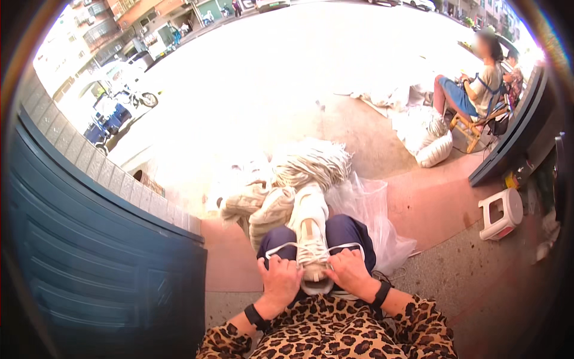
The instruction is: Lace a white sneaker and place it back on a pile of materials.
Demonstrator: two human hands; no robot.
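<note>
A white sneaker [311,218] lies lengthwise on my lap, between my dark-trousered knees. White shoelace [311,248] criss-crosses its front, and a length of lace curves out to each side over my thighs. My left hand [281,279] is closed at the shoe's left edge, its fingertips pinching the lace there. On the opposite edge my right hand [349,272] is likewise closed, thumb and fingers pinched on the lace by the eyelets. Exactly where the lace passes between my fingers is too small to make out.
Beyond my knees lie a heap of white laces [314,163], beige shoes [245,203] and clear plastic sheeting [376,218]. A blue door [107,251] stands left; a white stool [501,214] is right. Further right a seated person [485,90] sits by white sacks [433,152].
</note>
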